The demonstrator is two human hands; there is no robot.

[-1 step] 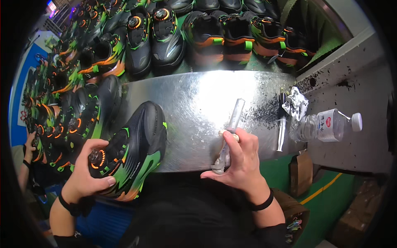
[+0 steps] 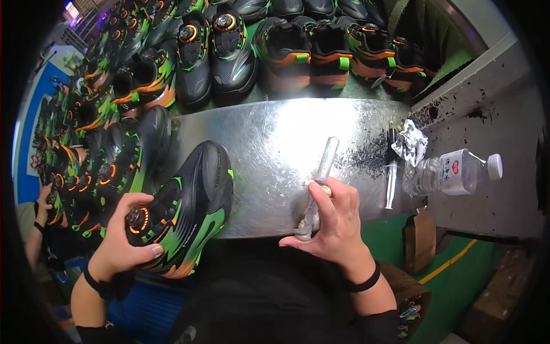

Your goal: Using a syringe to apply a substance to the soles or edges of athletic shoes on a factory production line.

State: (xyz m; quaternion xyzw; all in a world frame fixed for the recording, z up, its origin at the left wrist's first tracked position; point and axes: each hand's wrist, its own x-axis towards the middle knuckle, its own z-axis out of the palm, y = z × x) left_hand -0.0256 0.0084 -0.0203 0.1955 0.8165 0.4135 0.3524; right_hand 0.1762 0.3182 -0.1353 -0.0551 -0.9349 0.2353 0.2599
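Shoe in hand: a black low-top sports shoe with green and orange panels and a round orange-ringed dial closure [image 2: 183, 215] is held at the near left edge of the counter, sole turned away from the body, toe end resting on the metal.
Left hand [image 2: 123, 241]: fingers are wrapped shut around the heel and collar of the shoe, thumb laid along the lower side.
Right hand [image 2: 335, 221]: fingers are closed around the lower part of a clear, stick-shaped tool with a whitish smeared tip [image 2: 321, 178]; its upper end points away over the counter.
Counter: a shiny sheet-metal counter [image 2: 275, 137], dusted with black crumbs toward the right.
Handling, shoe: judged light, with a stiff sole and a soft, yielding upper; the firm heel counter is the best hold, as taken now.
Handling, tool: judged light, rigid and smooth, possibly slippery; best gripped low, near the tip.
Count, in hand: one shoe, one tool.
Count, counter: one clear plastic bottle with a white cap [image 2: 452, 172], lying on its side; one crumpled white wrapper [image 2: 412, 140]; one slim pen-like tool [image 2: 391, 172].
Count, other shoes: too many matching shoes [image 2: 229, 51] to count exactly, ranked beyond and left of the counter.
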